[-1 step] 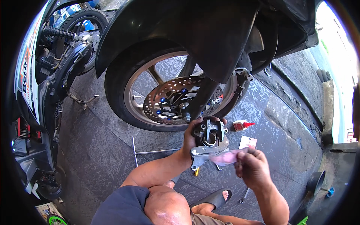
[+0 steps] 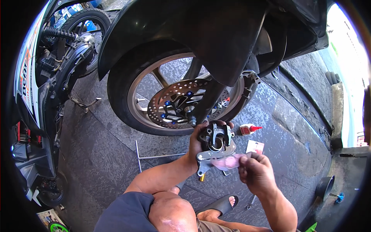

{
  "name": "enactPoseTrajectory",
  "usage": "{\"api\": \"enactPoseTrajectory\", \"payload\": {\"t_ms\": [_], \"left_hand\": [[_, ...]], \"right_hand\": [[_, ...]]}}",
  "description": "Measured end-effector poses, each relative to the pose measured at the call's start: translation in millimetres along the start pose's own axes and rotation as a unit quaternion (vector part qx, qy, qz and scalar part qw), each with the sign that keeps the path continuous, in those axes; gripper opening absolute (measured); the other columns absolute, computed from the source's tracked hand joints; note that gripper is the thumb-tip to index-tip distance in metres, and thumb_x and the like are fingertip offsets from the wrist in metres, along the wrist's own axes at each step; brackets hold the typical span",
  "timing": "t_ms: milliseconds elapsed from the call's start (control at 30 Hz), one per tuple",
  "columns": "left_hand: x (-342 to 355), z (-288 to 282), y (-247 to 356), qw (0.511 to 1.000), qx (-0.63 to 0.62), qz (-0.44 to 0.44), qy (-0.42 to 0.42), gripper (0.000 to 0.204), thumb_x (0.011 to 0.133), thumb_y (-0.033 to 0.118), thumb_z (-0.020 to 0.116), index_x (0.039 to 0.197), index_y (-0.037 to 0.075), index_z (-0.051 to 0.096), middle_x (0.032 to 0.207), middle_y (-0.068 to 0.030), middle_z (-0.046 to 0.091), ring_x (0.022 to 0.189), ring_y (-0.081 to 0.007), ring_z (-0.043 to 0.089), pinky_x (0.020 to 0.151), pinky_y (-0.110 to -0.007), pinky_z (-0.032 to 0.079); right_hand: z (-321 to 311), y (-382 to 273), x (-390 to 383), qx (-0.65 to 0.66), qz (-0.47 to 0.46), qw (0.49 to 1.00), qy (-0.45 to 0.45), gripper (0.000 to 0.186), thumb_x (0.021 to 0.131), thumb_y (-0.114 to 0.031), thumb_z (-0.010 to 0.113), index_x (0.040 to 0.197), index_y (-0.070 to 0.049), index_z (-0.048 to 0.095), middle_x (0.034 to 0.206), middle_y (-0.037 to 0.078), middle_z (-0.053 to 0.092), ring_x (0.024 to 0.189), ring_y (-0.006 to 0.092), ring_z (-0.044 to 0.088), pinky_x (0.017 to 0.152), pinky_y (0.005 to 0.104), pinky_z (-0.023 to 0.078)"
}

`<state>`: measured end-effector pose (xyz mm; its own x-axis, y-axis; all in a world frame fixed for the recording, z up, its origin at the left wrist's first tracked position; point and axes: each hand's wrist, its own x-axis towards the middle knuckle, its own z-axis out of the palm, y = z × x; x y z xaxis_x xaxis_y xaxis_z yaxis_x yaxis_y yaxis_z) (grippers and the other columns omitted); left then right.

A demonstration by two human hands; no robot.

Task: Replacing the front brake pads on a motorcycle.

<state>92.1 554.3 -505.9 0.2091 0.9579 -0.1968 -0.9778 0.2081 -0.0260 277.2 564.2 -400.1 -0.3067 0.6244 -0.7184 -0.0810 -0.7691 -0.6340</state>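
My left hand [image 2: 195, 145] grips a black brake caliper [image 2: 214, 133] joined to a silver mounting bracket [image 2: 210, 154], held up below the perforated brake disc [image 2: 162, 104] and fork leg [image 2: 208, 100] of a wheel. Between the fingers and thumb of my right hand [image 2: 257, 174] is a soft pink, translucent packet [image 2: 228, 162], pinched at its right end. Its left end overlaps the bracket from this view; whether they touch, I cannot tell.
A black tire [image 2: 121, 104] and fairing surround the work. On the floor [image 2: 100, 147] lie a red-capped bottle [image 2: 247, 129], a T-handle wrench [image 2: 162, 156], a card package [image 2: 255, 147], a spanner and a yellow-handled tool [image 2: 202, 176]. Another motorbike [image 2: 73, 58] stands left.
My right hand and the pink packet have shifted slightly left, toward the bracket. My left hand and the caliper look almost unmoved.
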Motion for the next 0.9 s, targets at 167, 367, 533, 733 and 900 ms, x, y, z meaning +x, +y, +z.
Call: {"api": "enactPoseTrajectory", "payload": {"t_ms": [167,367,533,733,900], "left_hand": [[2.2,-0.2,2.9,1.000,-0.005,0.004,-0.024,0.047,0.093,0.041,0.049,0.116,0.002,0.061,0.126,-0.0224,0.056,0.111,-0.0333,0.061,0.097,-0.048,0.050],[5.7,-5.9,6.4,1.000,0.010,0.005,-0.011,0.047,0.093,0.041,0.047,0.115,0.002,0.061,0.126,-0.0201,0.055,0.108,-0.0320,0.062,0.095,-0.047,0.051],[1.4,-3.0,7.5,0.999,0.026,-0.006,-0.028,0.047,0.094,0.042,0.045,0.116,0.003,0.060,0.126,-0.0201,0.053,0.107,-0.0309,0.062,0.091,-0.046,0.054],[-5.4,-1.5,6.8,1.000,0.008,-0.009,-0.016,0.046,0.094,0.040,0.045,0.117,0.002,0.060,0.128,-0.0205,0.052,0.110,-0.0323,0.060,0.090,-0.047,0.053],[4.3,-9.8,15.2,0.985,-0.097,-0.093,-0.112,0.044,0.091,0.037,0.050,0.112,0.000,0.062,0.120,-0.0191,0.059,0.102,-0.0286,0.063,0.087,-0.042,0.053]], "right_hand": [[22.1,-2.3,8.5,-0.006,0.014,0.999,0.038,0.018,0.089,-0.017,0.068,0.079,-0.004,0.059,0.058,-0.001,0.048,0.045,0.0072,0.038,0.043,0.0231,0.030],[35.8,-4.2,7.4,-0.240,-0.083,0.964,0.077,0.024,0.092,-0.020,0.067,0.097,0.003,0.066,0.071,0.002,0.063,0.061,0.0039,0.052,0.052,0.0204,0.040],[35.6,7.7,4.9,-0.333,-0.204,0.919,0.057,0.021,0.087,-0.009,0.071,0.100,0.006,0.066,0.081,0.008,0.070,0.075,0.0081,0.064,0.068,0.0243,0.052],[45.5,3.7,3.2,-0.420,-0.253,0.869,0.061,0.015,0.086,-0.009,0.071,0.096,0.002,0.070,0.077,0.010,0.069,0.070,0.0111,0.063,0.065,0.0254,0.050],[-42.5,-0.1,11.0,-0.471,-0.261,0.835,0.113,0.012,0.088,-0.007,0.064,0.094,0.003,0.068,0.074,0.011,0.065,0.069,0.0133,0.063,0.065,0.0282,0.049]]}}
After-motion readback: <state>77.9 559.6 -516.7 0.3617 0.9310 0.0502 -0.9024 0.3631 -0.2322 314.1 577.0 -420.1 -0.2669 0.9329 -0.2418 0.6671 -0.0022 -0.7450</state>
